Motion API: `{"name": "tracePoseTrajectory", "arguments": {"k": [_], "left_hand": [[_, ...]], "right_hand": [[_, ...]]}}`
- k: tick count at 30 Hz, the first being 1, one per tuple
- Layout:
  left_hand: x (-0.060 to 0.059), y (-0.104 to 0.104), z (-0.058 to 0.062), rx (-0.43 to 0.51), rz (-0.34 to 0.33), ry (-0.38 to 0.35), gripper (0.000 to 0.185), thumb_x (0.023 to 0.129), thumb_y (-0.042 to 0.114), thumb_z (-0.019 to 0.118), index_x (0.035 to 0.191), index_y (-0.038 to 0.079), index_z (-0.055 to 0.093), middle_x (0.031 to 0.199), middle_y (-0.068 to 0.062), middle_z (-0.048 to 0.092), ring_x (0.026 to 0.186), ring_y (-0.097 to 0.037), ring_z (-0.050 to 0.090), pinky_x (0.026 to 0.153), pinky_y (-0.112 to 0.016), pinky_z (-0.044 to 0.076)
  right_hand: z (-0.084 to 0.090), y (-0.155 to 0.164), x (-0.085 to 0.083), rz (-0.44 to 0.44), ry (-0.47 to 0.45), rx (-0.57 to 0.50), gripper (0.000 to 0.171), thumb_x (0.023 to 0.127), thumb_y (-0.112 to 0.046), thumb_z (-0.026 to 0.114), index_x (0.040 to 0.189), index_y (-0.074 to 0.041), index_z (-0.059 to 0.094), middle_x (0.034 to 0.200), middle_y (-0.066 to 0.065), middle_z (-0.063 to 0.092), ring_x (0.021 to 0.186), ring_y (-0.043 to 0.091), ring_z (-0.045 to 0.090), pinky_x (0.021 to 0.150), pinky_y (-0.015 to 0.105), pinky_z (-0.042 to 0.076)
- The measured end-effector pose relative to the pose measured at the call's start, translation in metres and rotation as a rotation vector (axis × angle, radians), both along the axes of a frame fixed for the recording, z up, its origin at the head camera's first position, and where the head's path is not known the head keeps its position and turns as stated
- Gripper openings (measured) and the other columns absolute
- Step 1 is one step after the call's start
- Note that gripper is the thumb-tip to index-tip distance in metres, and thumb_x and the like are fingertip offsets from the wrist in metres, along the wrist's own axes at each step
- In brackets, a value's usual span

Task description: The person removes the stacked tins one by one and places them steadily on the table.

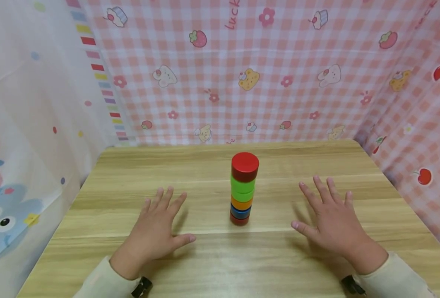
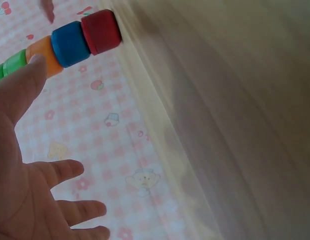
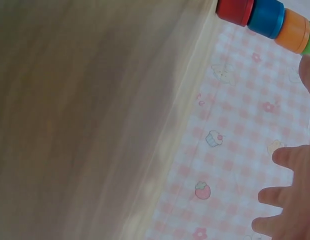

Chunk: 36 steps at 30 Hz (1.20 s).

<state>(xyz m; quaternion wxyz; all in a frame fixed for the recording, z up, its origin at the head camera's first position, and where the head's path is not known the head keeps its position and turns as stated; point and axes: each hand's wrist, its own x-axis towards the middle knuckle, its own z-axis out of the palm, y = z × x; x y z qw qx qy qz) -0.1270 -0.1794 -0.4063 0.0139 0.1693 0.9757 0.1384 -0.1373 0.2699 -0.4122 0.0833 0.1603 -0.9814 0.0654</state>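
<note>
Head view puts the stack of coloured discs (image 1: 243, 188) standing upright near the middle of the wooden surface (image 1: 212, 256), and your two hands lie flat either side of it, fingers straight and spread, holding nothing. From your left hand (image 1: 154, 231) the stack sits at about two o'clock; from your right hand (image 1: 331, 221) it sits at about ten o'clock. The long axis of the stack runs straight up, red disc (image 1: 245, 164) on top, then green, orange, blue and a dark red one at the base. Both hands are well apart from it, and your left looks slightly nearer, though the difference is small. In your left wrist view the stack (image 2: 70, 42) shows just beyond your thumb, and in the right wrist view its lower discs (image 3: 265, 19) appear past your fingertips (image 3: 287, 157).
</note>
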Motion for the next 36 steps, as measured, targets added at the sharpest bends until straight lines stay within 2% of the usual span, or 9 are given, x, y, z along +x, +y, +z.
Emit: {"name": "tracePoseTrajectory", "arguments": {"k": [4, 8, 12, 17, 23, 36], "left_hand": [[-0.002, 0.003, 0.002, 0.099, -0.016, -0.024, 0.099, 0.087, 0.062, 0.079, 0.163, 0.012, 0.039, 0.167, -0.026, 0.033, 0.156, -0.051, 0.027, 0.119, -0.073, 0.027], [-0.004, 0.007, 0.003, 0.202, -0.019, -0.043, 0.090, 0.090, 0.056, 0.079, 0.159, 0.009, 0.044, 0.162, -0.024, 0.042, 0.151, -0.048, 0.038, 0.117, -0.069, 0.034], [-0.008, 0.014, 0.003, 0.304, 0.012, -0.066, 0.086, 0.091, 0.056, 0.078, 0.156, 0.009, 0.047, 0.159, -0.017, 0.049, 0.148, -0.042, 0.044, 0.118, -0.063, 0.038], [-0.012, 0.024, 0.006, 0.417, 0.044, -0.102, 0.082, 0.090, 0.057, 0.079, 0.152, 0.012, 0.051, 0.157, -0.011, 0.051, 0.147, -0.037, 0.046, 0.118, -0.060, 0.039], [-0.016, 0.036, 0.015, 0.499, 0.072, -0.142, 0.076, 0.090, 0.055, 0.079, 0.151, 0.019, 0.051, 0.156, -0.004, 0.051, 0.147, -0.033, 0.046, 0.119, -0.061, 0.038], [-0.022, 0.065, 0.031, 0.634, 0.055, -0.180, 0.072, 0.091, 0.046, 0.082, 0.151, 0.021, 0.052, 0.157, 0.001, 0.051, 0.149, -0.027, 0.044, 0.121, -0.058, 0.037]], "right_hand": [[0.002, -0.004, -0.002, 0.039, 0.047, -0.137, 0.095, 0.089, -0.062, 0.076, 0.161, -0.012, 0.040, 0.162, 0.031, 0.038, 0.148, 0.059, 0.032, 0.105, 0.087, 0.026], [0.009, -0.011, -0.003, 0.056, 0.001, -0.342, 0.082, 0.091, -0.047, 0.081, 0.154, -0.007, 0.049, 0.156, 0.029, 0.043, 0.141, 0.055, 0.041, 0.105, 0.077, 0.036], [0.016, -0.019, -0.005, 0.054, -0.028, -0.453, 0.072, 0.094, -0.040, 0.080, 0.151, -0.006, 0.052, 0.154, 0.025, 0.046, 0.140, 0.051, 0.044, 0.106, 0.074, 0.039], [0.024, -0.029, -0.008, 0.083, -0.002, -0.517, 0.065, 0.093, -0.033, 0.080, 0.148, -0.007, 0.055, 0.148, 0.022, 0.051, 0.137, 0.046, 0.048, 0.105, 0.071, 0.041], [0.032, -0.038, -0.013, 0.107, 0.013, -0.563, 0.061, 0.094, -0.028, 0.078, 0.147, -0.008, 0.055, 0.145, 0.019, 0.053, 0.136, 0.042, 0.050, 0.106, 0.070, 0.039], [0.048, -0.063, -0.017, 0.159, -0.005, -0.681, 0.057, 0.095, -0.022, 0.076, 0.147, -0.007, 0.056, 0.146, 0.018, 0.054, 0.137, 0.042, 0.050, 0.109, 0.070, 0.038]]}}
